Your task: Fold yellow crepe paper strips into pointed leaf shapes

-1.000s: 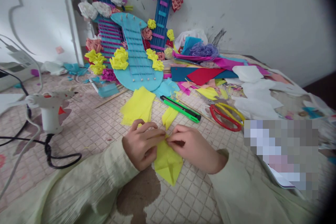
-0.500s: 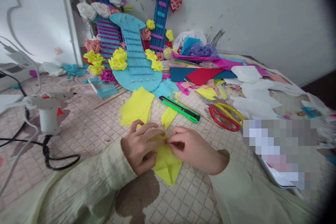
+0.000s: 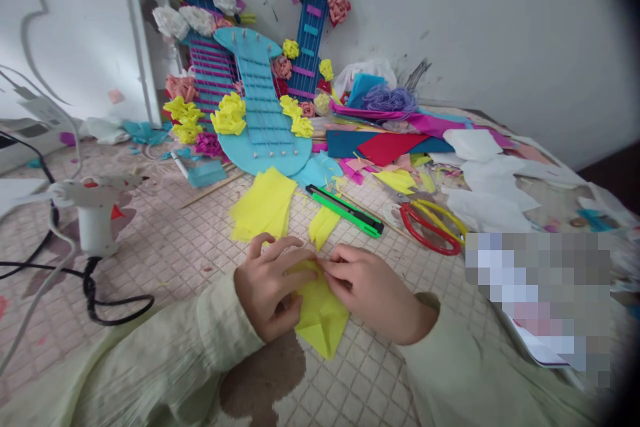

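A square of yellow crepe paper (image 3: pixel 325 323) with fold creases lies on the cloth in front of me, one corner towards me. My left hand (image 3: pixel 273 287) grips its upper left part, the index finger along the top edge and the other fingers partly curled. At that same top edge my right hand (image 3: pixel 370 293) pinches the paper between thumb and fingertips, close to the left fingertips. The exact fold under the fingers is hidden. Just beyond the hands are a stack of yellow paper sheets (image 3: pixel 265 203), a narrow yellow strip (image 3: pixel 323 225) and a green utility knife (image 3: pixel 345 211).
A white hot glue gun (image 3: pixel 97 217) with a looping cord stands left. Red-and-yellow scissors (image 3: pixel 433 230) lie right, near a pixelated patch (image 3: pixel 540 293). Behind stand a light-blue paper guitar shape (image 3: pixel 260 100), paper flowers (image 3: pixel 229 113), purple yarn (image 3: pixel 390 97) and white scraps (image 3: pixel 490 180).
The whole view has shifted slightly. Both hands stay at the paper's top edge, with the fingertips moved only a little.
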Demonstrator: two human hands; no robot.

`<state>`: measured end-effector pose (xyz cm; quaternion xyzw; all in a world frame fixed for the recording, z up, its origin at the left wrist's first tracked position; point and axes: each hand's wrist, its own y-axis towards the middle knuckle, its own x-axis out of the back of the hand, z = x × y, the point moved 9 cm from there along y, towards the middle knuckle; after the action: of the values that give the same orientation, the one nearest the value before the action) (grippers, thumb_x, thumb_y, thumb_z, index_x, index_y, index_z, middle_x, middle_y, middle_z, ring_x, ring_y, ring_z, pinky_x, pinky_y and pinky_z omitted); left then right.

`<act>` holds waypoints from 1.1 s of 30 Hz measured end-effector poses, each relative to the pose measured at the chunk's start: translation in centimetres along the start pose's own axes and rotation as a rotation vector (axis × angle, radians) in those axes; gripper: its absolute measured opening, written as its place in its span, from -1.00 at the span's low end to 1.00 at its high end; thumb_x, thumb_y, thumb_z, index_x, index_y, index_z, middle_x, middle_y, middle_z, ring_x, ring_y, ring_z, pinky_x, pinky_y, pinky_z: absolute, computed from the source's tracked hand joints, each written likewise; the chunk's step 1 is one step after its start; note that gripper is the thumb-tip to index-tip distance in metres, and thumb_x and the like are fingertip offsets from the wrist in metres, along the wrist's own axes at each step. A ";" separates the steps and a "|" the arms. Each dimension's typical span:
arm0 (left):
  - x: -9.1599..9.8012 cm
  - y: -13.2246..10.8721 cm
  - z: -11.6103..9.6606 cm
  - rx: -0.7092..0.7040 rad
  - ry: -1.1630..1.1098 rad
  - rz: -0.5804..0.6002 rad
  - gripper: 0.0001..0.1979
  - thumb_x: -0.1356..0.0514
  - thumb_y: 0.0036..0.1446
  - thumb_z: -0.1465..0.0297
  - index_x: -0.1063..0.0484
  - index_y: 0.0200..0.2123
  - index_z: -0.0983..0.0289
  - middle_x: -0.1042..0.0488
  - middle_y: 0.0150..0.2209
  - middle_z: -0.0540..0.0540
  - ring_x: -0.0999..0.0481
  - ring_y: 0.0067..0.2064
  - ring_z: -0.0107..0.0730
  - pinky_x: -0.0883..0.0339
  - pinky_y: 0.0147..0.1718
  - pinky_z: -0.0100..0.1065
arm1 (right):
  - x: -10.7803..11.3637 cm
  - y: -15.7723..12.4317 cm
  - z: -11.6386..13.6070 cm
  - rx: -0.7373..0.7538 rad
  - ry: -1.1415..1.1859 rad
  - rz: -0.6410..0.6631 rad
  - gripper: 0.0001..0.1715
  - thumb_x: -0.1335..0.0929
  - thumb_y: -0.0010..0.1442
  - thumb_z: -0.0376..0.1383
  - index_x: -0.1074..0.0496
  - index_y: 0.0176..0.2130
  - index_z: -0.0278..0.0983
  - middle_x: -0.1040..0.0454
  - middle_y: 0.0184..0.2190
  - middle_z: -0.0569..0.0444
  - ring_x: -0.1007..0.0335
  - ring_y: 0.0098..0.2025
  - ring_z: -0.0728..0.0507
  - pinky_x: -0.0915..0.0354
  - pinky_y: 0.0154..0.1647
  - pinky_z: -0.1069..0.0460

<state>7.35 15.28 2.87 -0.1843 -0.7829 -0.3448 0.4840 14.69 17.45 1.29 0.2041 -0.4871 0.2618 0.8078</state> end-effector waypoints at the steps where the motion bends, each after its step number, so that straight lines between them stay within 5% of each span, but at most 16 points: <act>1: 0.0 0.0 0.0 0.005 0.004 0.003 -0.64 0.00 -0.18 0.44 -0.40 -0.24 0.17 -0.38 -0.10 0.06 -0.26 -0.04 -0.07 0.01 -0.13 -0.03 | 0.0 0.0 0.0 0.002 -0.013 -0.001 -0.77 -0.20 0.15 -0.38 -0.42 -0.34 -0.29 -0.31 -0.45 0.09 -0.22 -0.40 -0.01 -0.15 -0.38 0.08; 16: 0.3 -0.2 -0.2 0.077 -0.010 -0.023 -0.57 -0.04 -0.28 0.37 -0.39 -0.22 0.19 -0.37 -0.09 0.08 -0.21 -0.04 0.06 0.03 -0.14 0.06 | 0.2 -0.5 -0.3 -0.029 -0.141 0.053 -0.81 -0.25 0.11 -0.32 -0.43 -0.43 -0.26 -0.28 -0.48 0.09 -0.22 -0.41 -0.02 -0.11 -0.42 0.05; 28: 0.3 -0.1 -0.1 0.101 -0.035 0.003 -0.60 -0.05 -0.27 0.38 -0.39 -0.24 0.20 -0.38 -0.08 0.06 -0.21 -0.02 0.03 0.09 -0.11 0.06 | 0.5 -1.6 -0.9 -0.045 -0.207 0.220 -0.74 -0.25 0.10 -0.32 -0.43 -0.54 -0.27 -0.29 -0.57 0.12 -0.24 -0.49 0.00 -0.03 -0.51 0.07; 33: 0.2 -0.1 0.1 0.070 -0.009 0.011 -0.65 -0.05 -0.20 0.36 -0.39 -0.25 0.17 -0.40 -0.10 0.05 -0.19 0.02 0.03 0.14 -0.09 0.08 | 1.5 -0.9 -1.2 -0.086 -0.051 0.124 -0.68 -0.21 0.14 -0.29 -0.39 -0.56 -0.28 -0.28 -0.56 0.14 -0.20 -0.50 0.02 -0.06 -0.49 0.09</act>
<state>7.12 15.25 2.95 -0.1733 -0.7957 -0.3135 0.4884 16.60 17.75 2.01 0.1454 -0.5299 0.2847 0.7855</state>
